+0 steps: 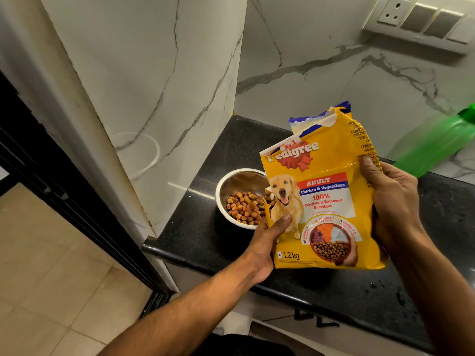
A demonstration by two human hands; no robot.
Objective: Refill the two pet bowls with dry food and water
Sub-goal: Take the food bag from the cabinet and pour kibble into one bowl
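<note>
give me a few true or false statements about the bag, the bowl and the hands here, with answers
1. Both hands hold the yellow food bag. True: the left hand grips its lower left edge and the right hand its right side.
2. The steel bowl is empty. False: brown kibble lies in it.
3. The bag's top is sealed. False: the top is torn open.
4. The bowl stands on the black countertop near the marble wall. True.
5. The green bottle is left of the bowl. False: it is at the right, behind the bag.
</note>
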